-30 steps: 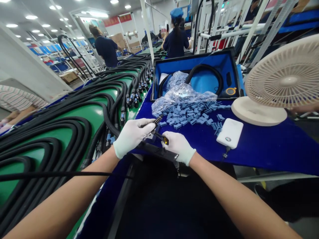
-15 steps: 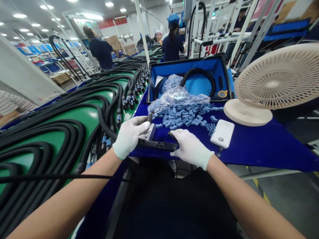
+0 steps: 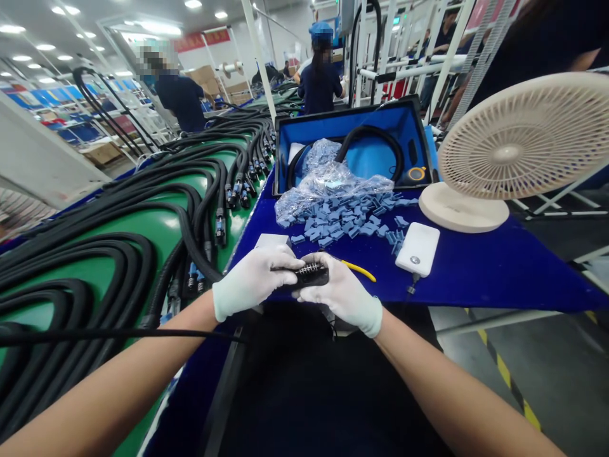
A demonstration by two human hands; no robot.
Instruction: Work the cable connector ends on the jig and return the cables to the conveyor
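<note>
Both hands wear white gloves and meet at the table's front edge. My right hand (image 3: 340, 292) is closed around a black plastic part (image 3: 321, 277). A metal coil spring (image 3: 308, 268) lies against the top of that part, pinched at its left end by the fingers of my left hand (image 3: 257, 279). Whether the spring is fully seated in the part, I cannot tell. Behind my left hand stands a pale grey block (image 3: 273, 240). To the right of the hands, a curved yellow handle (image 3: 360, 271) sticks out on the blue table.
Small blue plastic clips (image 3: 340, 222) lie piled by a clear plastic bag (image 3: 328, 181). Behind is a blue bin (image 3: 371, 158) with black hose. A white power bank (image 3: 419, 249) and a fan (image 3: 507, 155) stand right. Black hoses (image 3: 128, 254) cover the green surface on the left.
My right hand has moved left and brought the black part up to the spring in my left hand. The yellow handle now shows. The view has shifted slightly, and a person appears at upper right.
</note>
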